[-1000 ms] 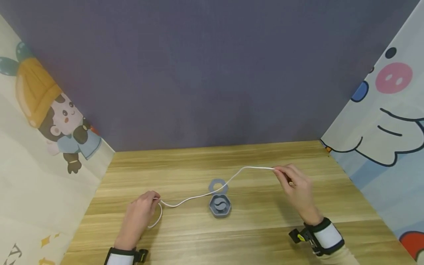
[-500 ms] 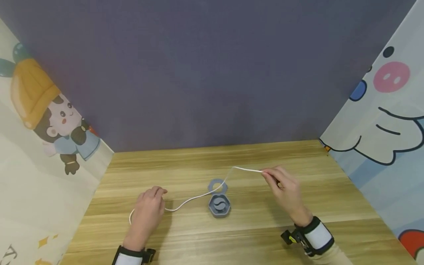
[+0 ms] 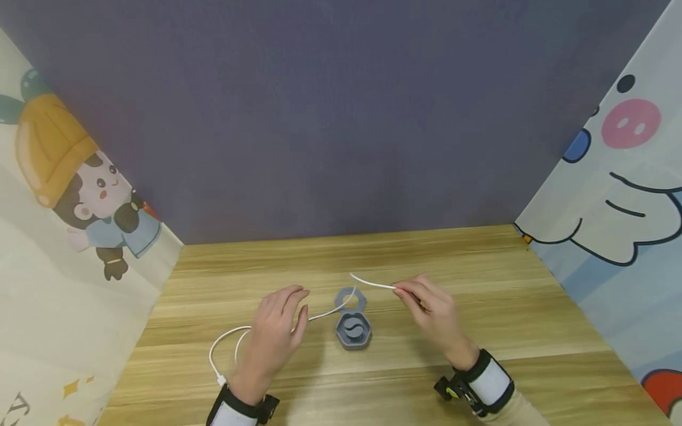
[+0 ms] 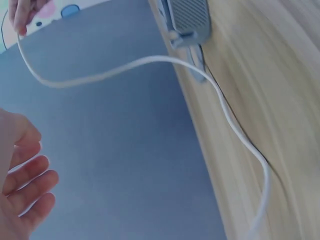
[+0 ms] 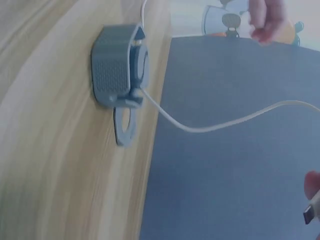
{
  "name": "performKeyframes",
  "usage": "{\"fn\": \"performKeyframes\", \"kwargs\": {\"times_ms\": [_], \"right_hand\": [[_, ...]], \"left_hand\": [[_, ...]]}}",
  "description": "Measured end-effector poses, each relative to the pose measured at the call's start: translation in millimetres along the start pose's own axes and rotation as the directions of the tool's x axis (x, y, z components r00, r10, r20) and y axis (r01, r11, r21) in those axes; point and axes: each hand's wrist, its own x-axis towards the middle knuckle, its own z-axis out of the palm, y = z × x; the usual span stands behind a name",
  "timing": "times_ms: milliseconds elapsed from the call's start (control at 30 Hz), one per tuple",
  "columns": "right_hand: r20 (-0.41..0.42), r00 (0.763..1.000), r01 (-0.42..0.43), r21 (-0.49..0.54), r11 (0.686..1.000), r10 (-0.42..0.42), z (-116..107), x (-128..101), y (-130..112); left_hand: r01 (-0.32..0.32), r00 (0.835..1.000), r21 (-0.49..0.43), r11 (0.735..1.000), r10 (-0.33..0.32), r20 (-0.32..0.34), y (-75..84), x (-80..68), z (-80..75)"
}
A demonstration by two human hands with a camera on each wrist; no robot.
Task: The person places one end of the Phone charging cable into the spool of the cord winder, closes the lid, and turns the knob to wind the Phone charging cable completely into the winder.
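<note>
Standing at a wooden table (image 3: 479, 331) walled by a purple backdrop (image 3: 341, 118) and cartoon panels (image 3: 613, 195), we note our right hand (image 3: 431, 310) pinching the white cable (image 3: 325, 313); it crosses the grey case (image 3: 353, 328) mid-table. Our left hand (image 3: 277, 331) hovers with fingers relaxed, holding nothing.

Head view: high, looks forward and down across the pale wooden desk (image 3: 405, 378) to the dark purple back wall (image 3: 341, 118); moderate distance, both hands in frame.

Left wrist view: rolled sideways, low, close over the desk surface, faces the back wall.

Right wrist view: likewise rolled, low and close.

All three share the small grey hexagonal plastic case (image 3: 353, 330) (image 4: 189, 20) (image 5: 116, 67) and the thin white cable (image 3: 325, 315) (image 4: 150, 62) (image 5: 220, 122).
</note>
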Motion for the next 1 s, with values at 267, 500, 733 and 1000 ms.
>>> {"fn": "performKeyframes", "kwargs": {"times_ms": [267,500,733,1000], "right_hand": [[0.034,0.999,-0.005,0.09,0.996,0.002,14.2,-3.2,-7.4],[0.084,0.996,0.004,0.149,0.989,-0.017,23.0,-4.1,-12.0],[0.144,0.988,0.034,0.2,0.979,-0.063,33.1,-9.5,-17.5],[0.205,0.973,0.049,0.258,0.965,-0.104,41.2,-15.2,-21.5]], "left_hand": [[-0.064,0.996,-0.058,0.996,0.061,-0.058,18.5,12.9,8.1],[-0.081,0.992,-0.114,0.99,0.07,-0.101,31.6,20.4,12.7],[-0.127,0.988,-0.111,0.986,0.116,-0.102,45.8,21.9,17.0],[-0.162,0.985,-0.092,0.982,0.156,-0.075,53.7,17.3,22.6]]}}
